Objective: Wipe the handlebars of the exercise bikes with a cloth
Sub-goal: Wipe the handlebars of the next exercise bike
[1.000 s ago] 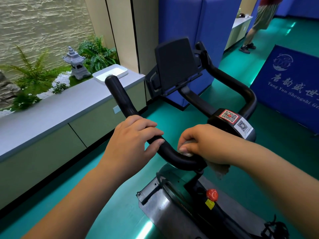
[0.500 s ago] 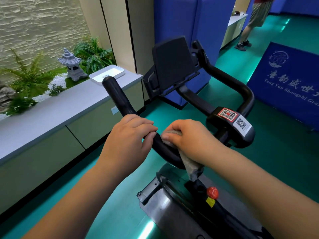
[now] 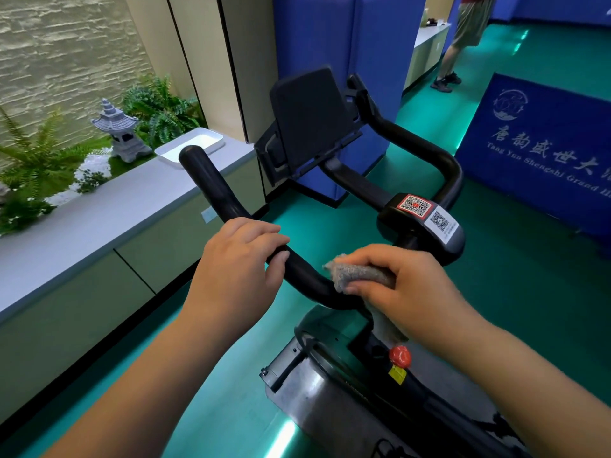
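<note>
Handlebars [image 3: 231, 206] on the bike: black left bar runs from its free tip, up and away at the far left near the counter [image 3: 99, 213], down and toward the person, curving right into the centre stem under the QR-sticker block [image 3: 426, 216]. Cloth [image 3: 360, 274], grey and bunched, sits on the low inner bend of that bar, pinched under the curled fingers of the right hand [image 3: 396, 282]; a tail of it hangs below the bar. Left hand [image 3: 238, 259] is wrapped round the same bar just up-axis of the cloth, fingers over the top, thumb underneath, a short bare stretch of bar between the two hands. So the unwiped run up to the tip lies up-left of the cloth along the bar's axis, and the left hand sits in that path. My read: left hand must come off or slide up first. Right bar [image 3: 446, 166] lies well apart, beyond the stem; right hand is the nearer one for it.
</note>
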Action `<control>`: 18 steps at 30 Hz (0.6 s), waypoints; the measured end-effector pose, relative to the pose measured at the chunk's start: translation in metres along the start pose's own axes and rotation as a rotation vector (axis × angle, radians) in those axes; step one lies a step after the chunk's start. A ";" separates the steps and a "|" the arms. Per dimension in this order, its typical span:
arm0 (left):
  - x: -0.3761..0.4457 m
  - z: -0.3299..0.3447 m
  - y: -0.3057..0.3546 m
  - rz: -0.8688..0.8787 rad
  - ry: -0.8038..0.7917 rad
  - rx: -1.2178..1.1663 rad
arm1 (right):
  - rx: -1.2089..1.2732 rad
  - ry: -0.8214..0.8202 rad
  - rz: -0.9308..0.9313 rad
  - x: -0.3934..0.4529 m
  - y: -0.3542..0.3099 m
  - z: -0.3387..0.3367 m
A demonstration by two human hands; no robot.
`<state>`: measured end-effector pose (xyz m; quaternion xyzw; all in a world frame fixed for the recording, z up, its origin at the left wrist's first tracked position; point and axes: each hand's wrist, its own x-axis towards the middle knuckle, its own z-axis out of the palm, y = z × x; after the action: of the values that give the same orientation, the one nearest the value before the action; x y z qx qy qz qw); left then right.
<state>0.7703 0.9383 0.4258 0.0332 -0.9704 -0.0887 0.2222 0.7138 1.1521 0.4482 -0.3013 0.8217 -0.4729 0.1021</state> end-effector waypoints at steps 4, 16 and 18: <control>0.002 0.002 0.017 0.059 -0.005 -0.053 | 0.224 0.326 0.021 -0.029 0.008 0.006; 0.005 0.018 0.063 0.222 -0.165 -0.170 | 0.644 0.720 0.570 -0.022 0.076 0.028; 0.005 0.021 0.064 0.231 -0.154 -0.182 | 0.714 0.786 0.572 -0.005 0.080 0.032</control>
<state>0.7549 1.0037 0.4210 -0.1058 -0.9698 -0.1524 0.1582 0.7003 1.1624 0.3634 0.1818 0.6367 -0.7493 0.0085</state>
